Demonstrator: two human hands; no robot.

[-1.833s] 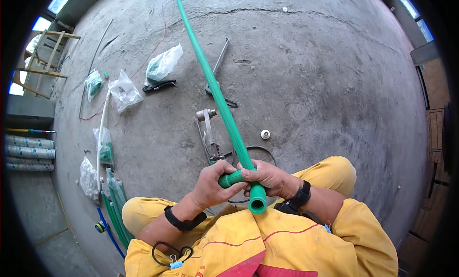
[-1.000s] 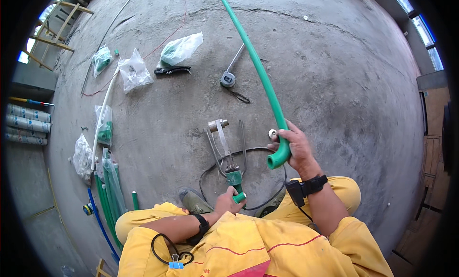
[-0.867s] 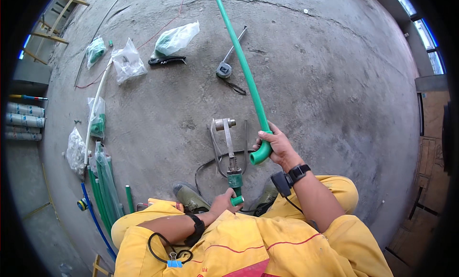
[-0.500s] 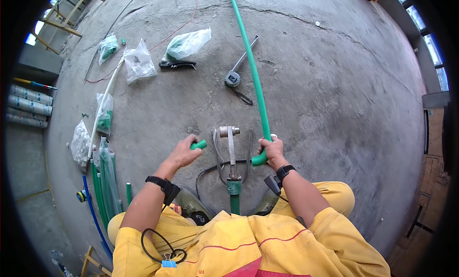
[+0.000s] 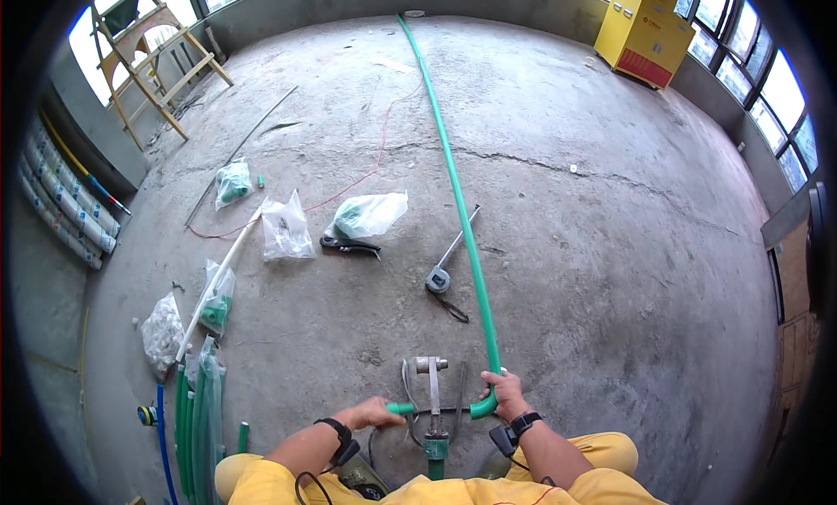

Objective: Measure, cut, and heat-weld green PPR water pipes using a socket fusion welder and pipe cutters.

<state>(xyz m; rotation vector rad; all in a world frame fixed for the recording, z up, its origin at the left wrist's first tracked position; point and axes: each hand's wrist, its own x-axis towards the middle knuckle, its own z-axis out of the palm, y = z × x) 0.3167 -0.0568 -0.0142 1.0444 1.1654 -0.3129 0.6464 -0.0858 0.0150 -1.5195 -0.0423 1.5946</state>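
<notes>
My left hand (image 5: 370, 412) is closed round a short green plastic pipe piece (image 5: 402, 409), which points right. My right hand (image 5: 506, 392) grips the near end of a long green plastic pipe (image 5: 471, 243), where a green elbow (image 5: 484, 407) turns its opening left, toward the short piece. Between them stands a pipe welding iron with a flat metal blade (image 5: 434, 392), a round metal die (image 5: 429, 364) at its far end and a green handle (image 5: 436, 448) near my feet. The short piece and the elbow are apart, on either side of the blade.
A tape measure (image 5: 438, 280), black-handled cutters (image 5: 349, 245) and bags of green fittings (image 5: 234, 182) lie on the concrete floor. Green pipes (image 5: 200, 418) and a blue pipe (image 5: 163, 444) are at left. Farther off are a wooden stepladder (image 5: 148, 60) and a yellow box (image 5: 641, 38).
My view has tilted up, showing more of the far room. My left hand has brought the short pipe piece closer to the blade and levelled it toward the elbow. My right hand keeps its grip.
</notes>
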